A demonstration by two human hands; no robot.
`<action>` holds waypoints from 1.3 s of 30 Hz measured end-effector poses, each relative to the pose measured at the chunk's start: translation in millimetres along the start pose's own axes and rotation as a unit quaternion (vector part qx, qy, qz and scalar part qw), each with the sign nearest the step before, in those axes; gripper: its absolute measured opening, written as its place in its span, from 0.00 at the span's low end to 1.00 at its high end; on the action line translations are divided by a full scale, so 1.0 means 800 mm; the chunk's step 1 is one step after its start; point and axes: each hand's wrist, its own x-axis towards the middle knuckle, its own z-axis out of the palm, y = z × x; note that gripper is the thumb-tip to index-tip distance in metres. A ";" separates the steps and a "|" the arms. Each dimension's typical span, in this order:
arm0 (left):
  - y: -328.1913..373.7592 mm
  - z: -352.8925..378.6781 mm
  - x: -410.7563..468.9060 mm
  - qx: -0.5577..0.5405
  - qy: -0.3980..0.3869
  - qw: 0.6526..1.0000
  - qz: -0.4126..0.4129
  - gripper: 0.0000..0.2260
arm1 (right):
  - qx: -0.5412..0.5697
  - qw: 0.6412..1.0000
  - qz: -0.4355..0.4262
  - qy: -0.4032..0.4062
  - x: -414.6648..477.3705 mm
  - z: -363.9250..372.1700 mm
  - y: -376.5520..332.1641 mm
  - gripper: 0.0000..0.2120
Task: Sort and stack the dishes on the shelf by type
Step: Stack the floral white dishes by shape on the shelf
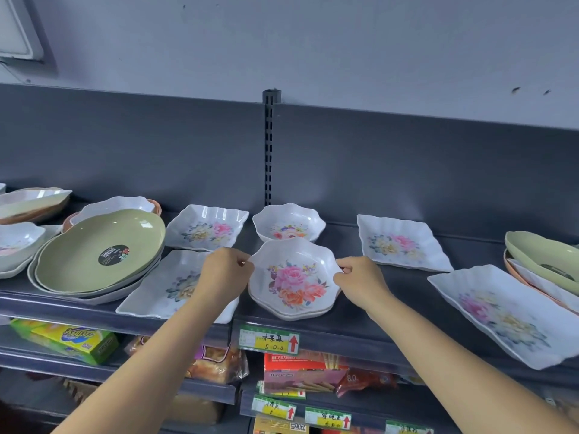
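We hold a scalloped floral bowl (294, 277) between both hands at the front of the dark shelf (376, 327). Our left hand (224, 274) pinches its left rim, fingers (242, 261) clamped on the edge; our right hand (360, 281) pinches the right rim the same way. The bowl sits tilted on top of at least one matching bowl, whose rim shows just beneath it.

Behind it, near the back wall, stands another floral bowl (289, 223), apart from the stack. To the left lie two square floral trays: one (206, 227) toward the back and one (169, 286) at the front, partly hidden by our left forearm. Further left, a green oval plate (100, 249) with a dark sticker tops a pile of paler plates, and more dishes (28, 202) crowd the far left end.

To the right, a square tray (401, 242) lies toward the back, and a long floral tray (507, 314) hangs over the shelf's front edge. At the far right a green dish (545, 255) leans on other pieces.

A price tag (269, 338) with a red arrow hangs below the stack, above packaged snacks (300, 374) on the lower shelves.
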 end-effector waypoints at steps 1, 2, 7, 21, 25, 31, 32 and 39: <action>-0.003 0.002 0.002 0.010 -0.006 1.000 0.003 0.11 | 0.009 1.000 0.007 -0.006 0.000 0.001 0.002 0.07; -0.005 0.002 0.002 0.009 -0.013 1.000 0.002 0.10 | 0.024 1.000 0.016 -0.012 0.001 0.003 0.005 0.08; -0.005 0.000 -0.007 -0.001 -0.064 0.998 -0.027 0.15 | 0.091 0.993 0.067 -0.025 0.005 0.003 0.013 0.12; -0.011 -0.020 0.016 0.032 -0.032 0.998 0.032 0.12 | 0.137 0.988 0.078 0.006 0.009 -0.027 -0.011 0.16; -0.017 -0.029 0.052 0.005 -0.013 1.000 0.027 0.19 | 0.137 0.988 0.068 0.011 0.033 -0.036 -0.015 0.24; -0.025 -0.012 0.105 -0.084 -0.030 0.996 -0.019 0.16 | 0.135 0.988 0.077 0.001 0.072 -0.030 -0.020 0.23; -0.024 -0.007 0.112 -0.090 -0.033 0.995 -0.037 0.15 | 0.135 0.988 0.076 -0.003 0.081 -0.028 -0.020 0.23; -0.016 0.024 0.160 -0.150 -0.055 0.977 -0.142 0.10 | 0.175 0.981 0.074 -0.043 0.149 -0.008 -0.014 0.22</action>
